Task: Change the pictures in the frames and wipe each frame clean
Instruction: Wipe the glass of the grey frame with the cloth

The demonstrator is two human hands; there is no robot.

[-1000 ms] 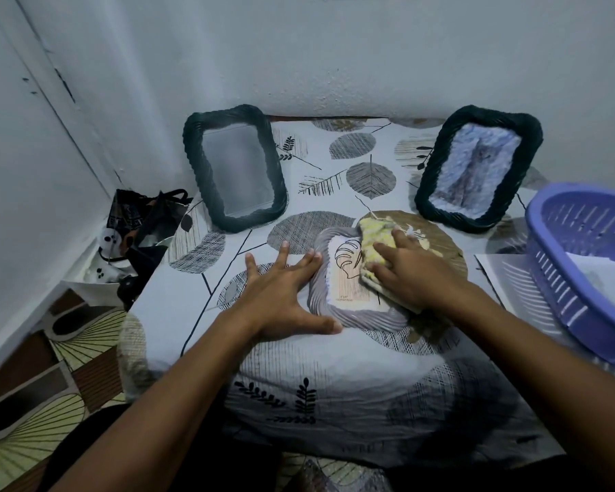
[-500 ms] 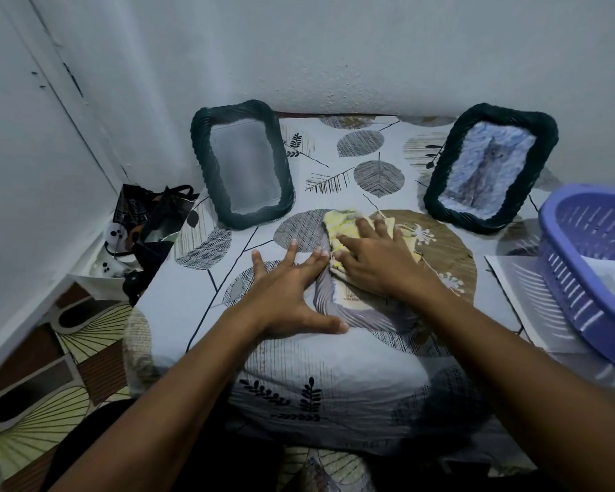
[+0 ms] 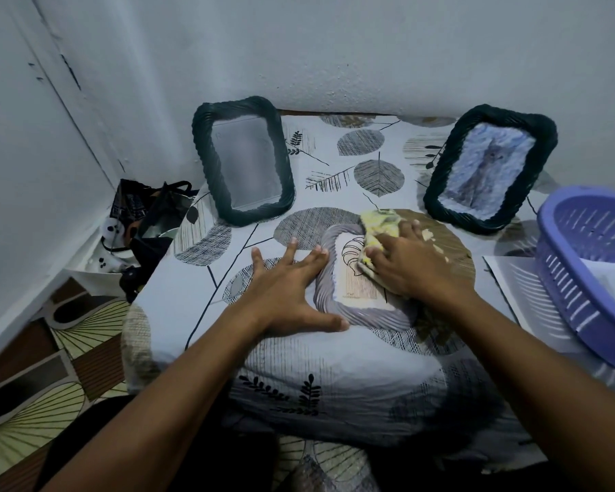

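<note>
We note leaf-print cloth over bench in white-walled corner, grey frame lying flat at centre, left hand splayed beside it, right hand pressing yellow cloth on it, fingers extended.

- The grey frame lying flat looks ropy and ridged
- The yellow cloth looks soft and fluffy
- The two dark frames have twisted, a bit shiny rims
- The tablecloth is smooth, matt fabric
- The purple basket is smooth plastic
- The wall looks bumpy
</note>
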